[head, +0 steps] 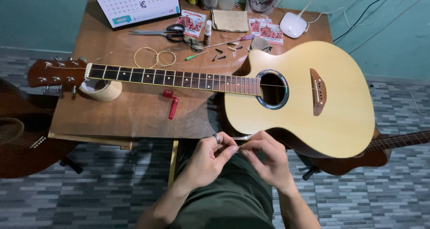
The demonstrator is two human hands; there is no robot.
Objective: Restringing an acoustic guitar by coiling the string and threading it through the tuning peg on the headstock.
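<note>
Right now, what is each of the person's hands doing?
Left hand: fingertips pinched shut on a thin guitar string.
Right hand: pinched on the same string, just below the guitar.

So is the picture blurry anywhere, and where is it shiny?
Head view: the pale wooden acoustic guitar is sharp and brightly lit, with soft glare on its top; the left hand and right hand are slightly soft; the edges bend a little and the grey tiled floor is dimmer.

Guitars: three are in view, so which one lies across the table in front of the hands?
The pale natural-top acoustic guitar, neck pointing left over the wooden table. The dark brown guitar at far left and the reddish-brown guitar at right sit lower, beside the table.
</note>
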